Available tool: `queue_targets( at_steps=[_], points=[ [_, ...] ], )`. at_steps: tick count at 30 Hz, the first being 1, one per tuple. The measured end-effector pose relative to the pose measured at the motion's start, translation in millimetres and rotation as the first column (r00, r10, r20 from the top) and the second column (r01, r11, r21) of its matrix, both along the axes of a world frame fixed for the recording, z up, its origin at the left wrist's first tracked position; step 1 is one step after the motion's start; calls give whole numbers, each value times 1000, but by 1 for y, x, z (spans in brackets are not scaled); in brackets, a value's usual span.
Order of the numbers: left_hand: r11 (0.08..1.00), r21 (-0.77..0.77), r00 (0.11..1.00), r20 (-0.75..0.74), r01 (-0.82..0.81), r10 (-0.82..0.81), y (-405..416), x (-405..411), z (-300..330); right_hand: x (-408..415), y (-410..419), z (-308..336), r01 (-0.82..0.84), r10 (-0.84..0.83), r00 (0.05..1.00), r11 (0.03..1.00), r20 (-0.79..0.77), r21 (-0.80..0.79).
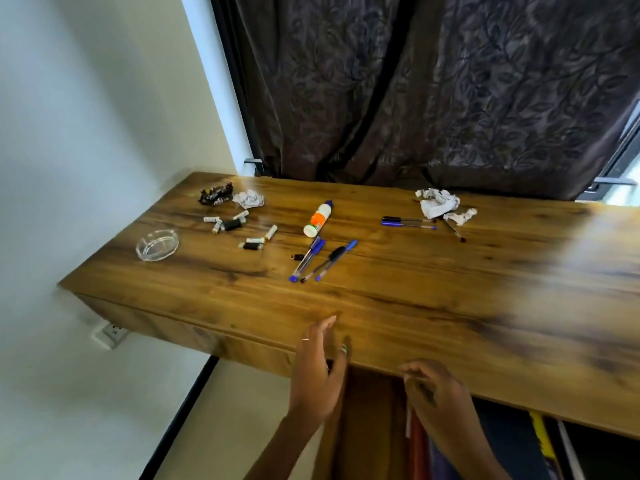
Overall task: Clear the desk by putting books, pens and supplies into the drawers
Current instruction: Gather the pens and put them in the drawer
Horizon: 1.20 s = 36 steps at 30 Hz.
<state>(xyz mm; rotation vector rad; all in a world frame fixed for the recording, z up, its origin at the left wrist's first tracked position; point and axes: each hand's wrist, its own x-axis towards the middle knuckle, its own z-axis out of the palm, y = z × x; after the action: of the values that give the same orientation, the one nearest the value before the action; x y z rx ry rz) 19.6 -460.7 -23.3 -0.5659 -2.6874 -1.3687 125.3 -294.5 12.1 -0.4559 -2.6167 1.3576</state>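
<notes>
A wooden desk (398,306) carries a cluster of blue and black pens (317,259) in the middle, a white glue bottle (318,218) with an orange label behind them, and more pens (408,222) to the right. Several small batteries and lighters (239,228) lie at the left. My left hand (318,372) hovers at the desk's front edge, fingers apart, holding nothing. My right hand (433,393) is lower, over an open drawer (519,441) under the desk; books with coloured spines lie in it. Its fingers curl downward, and no object shows in them.
A glass ashtray (157,244) sits at the desk's left end. Crumpled paper (441,204) lies at the back right, another wad (249,199) and a dark wrapper (215,195) at the back left. A dark curtain (433,91) hangs behind. A wall socket (111,333) is below left.
</notes>
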Motion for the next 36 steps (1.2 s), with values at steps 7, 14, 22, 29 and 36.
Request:
queue_targets(
  at_steps=[7,14,22,29,36],
  points=[
    [995,-88,998,25,54,-52,18,-73,-11,-56,-20,-1,114,-114,993,991,-12,76],
    [971,-233,996,-60,47,-63,58,-109,-26,-122,25,-19,158,-143,987,943,-73,292],
    [947,-319,967,-253,-44,-40,80,-123,-39,-249,131,-30,156,-172,985,794,-30,588],
    [937,-348,941,-329,-41,-81,85,-128,-41,-311,176,-38,-20,-190,968,600,167,799],
    [941,-334,950,-277,48,-147,95,-135,-38,-284,157,-45,-34,-156,976,573,149,819]
  ],
)
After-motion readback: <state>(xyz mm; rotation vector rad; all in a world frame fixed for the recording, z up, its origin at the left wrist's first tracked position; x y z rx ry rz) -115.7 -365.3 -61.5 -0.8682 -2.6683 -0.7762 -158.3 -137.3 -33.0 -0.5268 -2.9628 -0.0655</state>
